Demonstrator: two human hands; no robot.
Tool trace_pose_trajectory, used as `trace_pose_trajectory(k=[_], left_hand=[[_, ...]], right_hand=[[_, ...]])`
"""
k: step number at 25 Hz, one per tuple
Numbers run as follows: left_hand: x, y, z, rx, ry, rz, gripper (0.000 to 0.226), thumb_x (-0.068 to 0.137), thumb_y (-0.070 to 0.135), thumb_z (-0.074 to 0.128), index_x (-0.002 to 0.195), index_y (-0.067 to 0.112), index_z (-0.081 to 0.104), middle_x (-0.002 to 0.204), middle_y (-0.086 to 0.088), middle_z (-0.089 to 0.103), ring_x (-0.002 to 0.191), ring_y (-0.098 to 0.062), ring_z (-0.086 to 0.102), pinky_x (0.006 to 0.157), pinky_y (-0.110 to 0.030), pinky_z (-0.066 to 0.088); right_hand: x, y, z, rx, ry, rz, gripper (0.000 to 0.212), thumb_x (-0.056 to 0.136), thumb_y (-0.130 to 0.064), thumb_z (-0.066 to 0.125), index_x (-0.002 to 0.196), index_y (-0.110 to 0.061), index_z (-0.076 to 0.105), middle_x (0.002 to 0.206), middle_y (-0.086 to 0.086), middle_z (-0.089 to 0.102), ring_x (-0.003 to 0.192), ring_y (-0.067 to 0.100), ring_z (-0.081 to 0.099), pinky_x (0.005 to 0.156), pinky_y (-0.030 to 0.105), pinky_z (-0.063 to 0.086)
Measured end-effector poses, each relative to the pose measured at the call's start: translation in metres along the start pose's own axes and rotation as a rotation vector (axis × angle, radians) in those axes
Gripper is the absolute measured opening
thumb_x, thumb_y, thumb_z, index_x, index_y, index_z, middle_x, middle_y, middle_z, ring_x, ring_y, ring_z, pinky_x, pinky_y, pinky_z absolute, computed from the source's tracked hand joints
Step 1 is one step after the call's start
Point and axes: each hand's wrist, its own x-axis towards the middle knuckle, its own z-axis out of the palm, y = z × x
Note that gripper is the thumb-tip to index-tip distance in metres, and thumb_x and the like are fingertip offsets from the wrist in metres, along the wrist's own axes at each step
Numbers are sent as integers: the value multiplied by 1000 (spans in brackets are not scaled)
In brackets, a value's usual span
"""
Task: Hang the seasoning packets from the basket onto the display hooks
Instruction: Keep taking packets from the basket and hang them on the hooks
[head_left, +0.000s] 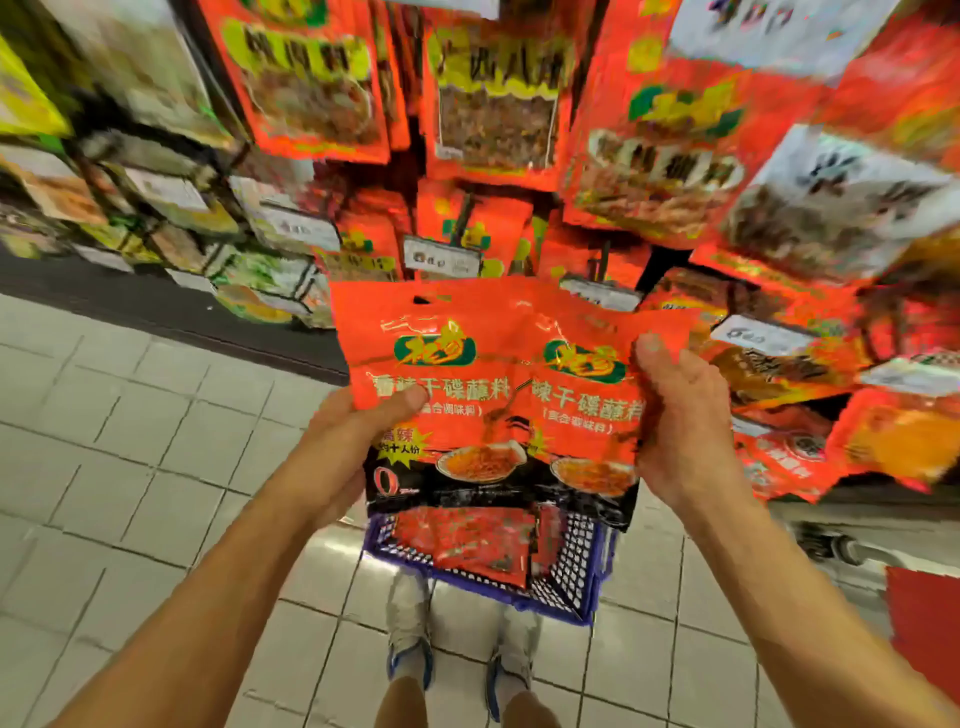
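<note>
Red foil seasoning packets are held fanned side by side in front of the chest, two of them visible, their long axes running upright with the punched hang-holes at the top edge, nearest the display. The left packet is pinched by the left hand, thumb on the printed face and fingers hidden behind it; the right packet is gripped along its right edge by the right hand, thumb up and fingers curled round the back. Both hands sit at about the same height, with the packets between them.

The display hooks lie straight ahead and above the packets' top edge, among hanging red packets and white price tags; the view there is blurred, so it cannot be told which hook is free. The hook directly above the top edge appears closest to the left packet, so the left hand is judged marginally better placed to lift.

Below the packets, the blue basket rests on the tiled floor just ahead of the feet, and more red packets are seen lying inside it, so much of the task is judged to remain.
</note>
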Motion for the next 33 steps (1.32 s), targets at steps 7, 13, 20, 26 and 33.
trace_pose_trajectory(k=[7,13,20,26,33], left_hand=[[-119,239,69,-39,30,450,33,79,30,78,110,19,74,102,-6,79,89,-21,76,71,-35,62],[-203,389,98,29,-115,793,23,74,26,79,97,28,80,100,-7,79,86,-22,77,68,-31,61],[-212,472,99,-40,-89,804,31,72,24,76,100,12,75,93,-9,79,76,-21,77,59,-30,60],[-182,504,89,59,-64,778,17,89,18,73,105,13,73,98,-10,79,81,-23,77,65,-31,60],[-171,522,96,49,-148,812,26,90,34,73,108,16,72,94,-6,79,82,-22,77,62,-33,61]], right_hand=[[-87,-273,83,-305,-23,-575,20,75,-55,67,84,-39,75,83,-1,76,79,24,69,78,49,60],[-133,-421,132,-159,-80,-821,17,79,-49,70,80,-34,78,71,-7,73,67,14,60,63,38,53],[-113,-487,212,-14,-128,-710,17,91,-18,72,74,-14,74,72,3,75,61,18,68,65,38,57],[-75,-500,264,-59,-9,-711,19,85,-30,78,76,-15,70,72,3,76,66,20,73,69,43,59],[-62,-507,282,-140,126,-779,20,81,-34,75,71,-17,71,72,7,76,63,23,72,64,49,60]])
